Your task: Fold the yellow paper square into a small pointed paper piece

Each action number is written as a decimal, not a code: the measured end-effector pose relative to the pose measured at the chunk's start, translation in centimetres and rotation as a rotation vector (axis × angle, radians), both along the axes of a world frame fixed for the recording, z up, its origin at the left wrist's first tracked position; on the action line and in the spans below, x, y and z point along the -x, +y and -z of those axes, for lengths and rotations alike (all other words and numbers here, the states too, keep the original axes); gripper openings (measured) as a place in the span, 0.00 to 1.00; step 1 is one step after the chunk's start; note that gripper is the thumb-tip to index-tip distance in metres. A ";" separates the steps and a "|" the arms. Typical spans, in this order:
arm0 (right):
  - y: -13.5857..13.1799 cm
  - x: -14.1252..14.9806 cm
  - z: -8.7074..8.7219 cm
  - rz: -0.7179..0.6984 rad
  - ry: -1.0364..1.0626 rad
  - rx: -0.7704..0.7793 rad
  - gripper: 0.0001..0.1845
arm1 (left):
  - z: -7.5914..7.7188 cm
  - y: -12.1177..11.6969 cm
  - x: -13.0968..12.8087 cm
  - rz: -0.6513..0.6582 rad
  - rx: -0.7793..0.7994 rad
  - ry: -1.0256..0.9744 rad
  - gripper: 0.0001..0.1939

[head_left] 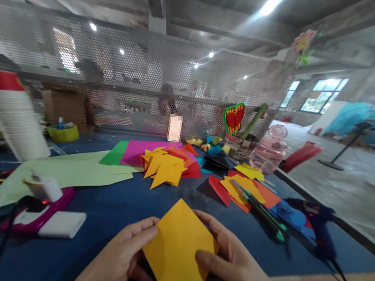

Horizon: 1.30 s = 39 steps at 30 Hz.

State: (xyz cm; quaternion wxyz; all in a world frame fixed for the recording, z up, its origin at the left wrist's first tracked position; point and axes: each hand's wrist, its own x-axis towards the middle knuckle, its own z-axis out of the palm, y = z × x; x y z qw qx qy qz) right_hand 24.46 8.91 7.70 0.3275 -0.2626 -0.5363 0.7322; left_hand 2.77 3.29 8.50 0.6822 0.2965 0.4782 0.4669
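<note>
Both of my hands hold one orange square of paper [178, 246] just above the near edge of the blue table [114, 213]. My left hand [120, 262] pinches the paper's left corner between thumb and fingers. My right hand [229, 256] grips its right side, thumb on top of the sheet. The paper is tilted like a diamond and looks flat or folded once.
A heap of folded orange and red paper pieces [168, 163] lies mid-table, more coloured sheets [244, 188] with a green utility knife [261, 211] to the right, a blue glue gun [315, 222] at the right edge. A stack of paper cups [15, 116], light green sheet [61, 172] and power bank [61, 224] are left.
</note>
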 end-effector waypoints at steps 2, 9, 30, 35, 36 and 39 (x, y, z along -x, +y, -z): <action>0.2 0.0 0.3 -0.047 -0.012 -0.011 0.33 | 0.3 0.2 0.2 0.049 -0.030 -0.016 0.27; 0.0 0.5 0.5 0.055 -0.051 0.037 0.17 | 0.0 0.0 0.3 0.164 -0.108 0.061 0.28; -0.9 1.4 0.2 0.171 -0.060 0.026 0.20 | 0.7 -0.2 -0.5 -0.037 -0.290 0.288 0.22; -1.0 1.3 0.1 0.171 -0.054 0.029 0.19 | 0.6 -0.1 -0.5 -0.025 -0.297 0.256 0.22; -1.0 1.3 0.1 0.173 -0.052 0.030 0.20 | 0.5 -0.1 -0.6 -0.015 -0.296 0.245 0.22; -1.1 1.2 0.1 0.171 -0.046 0.033 0.21 | 0.3 -0.1 -0.7 0.006 -0.291 0.230 0.23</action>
